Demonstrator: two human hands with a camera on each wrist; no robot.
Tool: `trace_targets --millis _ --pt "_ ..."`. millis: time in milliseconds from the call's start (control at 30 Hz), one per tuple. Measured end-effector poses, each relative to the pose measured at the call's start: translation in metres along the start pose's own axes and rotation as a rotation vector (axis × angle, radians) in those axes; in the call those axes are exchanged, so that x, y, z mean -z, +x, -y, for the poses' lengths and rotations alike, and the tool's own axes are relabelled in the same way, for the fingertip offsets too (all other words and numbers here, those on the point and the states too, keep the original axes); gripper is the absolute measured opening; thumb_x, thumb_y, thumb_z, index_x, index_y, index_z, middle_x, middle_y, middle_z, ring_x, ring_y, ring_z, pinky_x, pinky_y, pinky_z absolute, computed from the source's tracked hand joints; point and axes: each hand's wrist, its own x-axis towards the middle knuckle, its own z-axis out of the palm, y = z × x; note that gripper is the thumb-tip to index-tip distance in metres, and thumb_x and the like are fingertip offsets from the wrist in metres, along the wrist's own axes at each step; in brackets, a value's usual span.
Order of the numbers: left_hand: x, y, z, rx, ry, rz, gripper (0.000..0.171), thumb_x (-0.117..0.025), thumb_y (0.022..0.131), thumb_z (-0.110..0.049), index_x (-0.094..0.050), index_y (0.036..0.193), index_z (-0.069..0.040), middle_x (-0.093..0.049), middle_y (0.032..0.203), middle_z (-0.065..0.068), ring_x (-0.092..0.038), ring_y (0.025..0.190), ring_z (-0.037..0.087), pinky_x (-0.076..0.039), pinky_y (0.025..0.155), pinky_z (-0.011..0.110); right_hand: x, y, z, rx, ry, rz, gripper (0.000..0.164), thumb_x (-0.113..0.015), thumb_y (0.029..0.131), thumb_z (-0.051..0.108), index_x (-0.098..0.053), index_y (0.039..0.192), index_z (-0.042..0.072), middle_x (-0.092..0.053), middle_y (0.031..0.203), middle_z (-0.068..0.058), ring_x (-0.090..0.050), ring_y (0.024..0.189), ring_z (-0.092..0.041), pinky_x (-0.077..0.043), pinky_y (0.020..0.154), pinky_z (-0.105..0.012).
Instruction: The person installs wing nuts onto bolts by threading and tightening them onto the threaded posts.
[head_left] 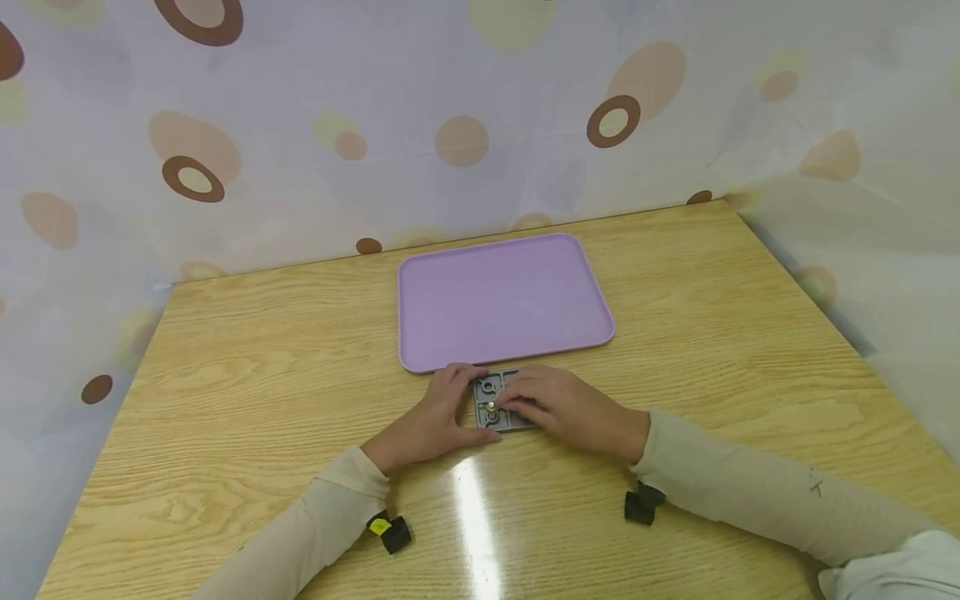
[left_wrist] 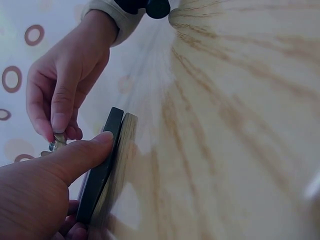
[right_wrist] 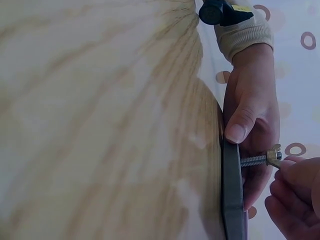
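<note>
A small dark grey plate (head_left: 513,422) with raised ribs and several compartments lies flat on the wooden table. My left hand (head_left: 437,421) grips it from the left, thumb on the near edge and fingers at the far edge. Out of the plate stands a threaded bolt (right_wrist: 254,160), upright in its near left compartment. A brass-coloured wing nut (right_wrist: 274,155) sits at the bolt's top end. From the right, my right hand (head_left: 567,407) pinches the wing nut between thumb and fingertips. Behind it, a round fitting (head_left: 489,387) shows in the far left compartment; my right hand covers part of the plate's right side.
Just beyond the plate lies a purple tray (head_left: 502,304) with a low rim. The wooden table (head_left: 285,375) meets a patterned curtain (head_left: 315,167) at the back, and more curtain hangs at both sides. A black wrist camera hangs below each sleeve.
</note>
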Motion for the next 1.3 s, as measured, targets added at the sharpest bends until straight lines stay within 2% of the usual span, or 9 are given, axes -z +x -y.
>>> trace_targets --millis 367,533,733,1067,1300 --pt "0.0 0.001 0.0 0.0 0.006 -0.002 0.084 -0.073 0.077 -0.043 -0.032 0.14 -0.006 -0.032 0.135 0.009 -0.027 0.125 0.02 -0.028 0.104 0.039 -0.003 0.003 0.0 0.07 0.034 -0.014 0.011 -0.059 0.092 0.015 -0.066 0.101 0.015 -0.059 0.106 0.008 -0.053 0.101 -0.007 -0.044 0.09 -0.026" --pt "0.001 0.001 0.0 -0.011 -0.001 -0.003 0.083 -0.073 0.078 -0.042 -0.032 0.14 -0.006 -0.033 0.135 0.009 -0.027 0.125 0.02 -0.028 0.104 0.039 -0.006 0.004 0.002 0.07 0.016 -0.031 0.016 -0.061 0.091 0.017 -0.065 0.106 0.015 -0.056 0.111 0.006 -0.051 0.106 -0.008 -0.042 0.093 -0.027" --pt "0.001 0.0 0.0 -0.019 -0.013 0.006 0.082 -0.072 0.078 -0.043 -0.032 0.14 -0.006 -0.031 0.136 0.008 -0.026 0.124 0.02 -0.028 0.103 0.04 -0.008 0.004 0.003 0.05 0.0 -0.043 0.03 -0.063 0.089 0.019 -0.06 0.118 0.01 -0.054 0.123 -0.004 -0.046 0.117 -0.014 -0.04 0.097 -0.031" --pt "-0.001 0.0 0.0 -0.01 0.002 0.012 0.083 -0.073 0.078 -0.043 -0.032 0.14 -0.006 -0.032 0.135 0.008 -0.027 0.123 0.02 -0.029 0.103 0.039 -0.009 0.004 0.003 -0.043 -0.024 -0.001 0.036 -0.059 0.091 0.033 -0.06 0.121 0.013 -0.053 0.125 0.0 -0.045 0.118 -0.011 -0.038 0.098 -0.031" --pt "-0.001 0.001 0.001 -0.011 0.013 0.005 0.084 -0.073 0.077 -0.043 -0.031 0.14 -0.006 -0.032 0.136 0.008 -0.027 0.124 0.02 -0.029 0.103 0.039 -0.006 0.003 0.003 -0.049 -0.03 -0.013 0.032 -0.059 0.092 0.03 -0.061 0.12 0.015 -0.056 0.122 0.001 -0.048 0.115 -0.011 -0.039 0.097 -0.031"
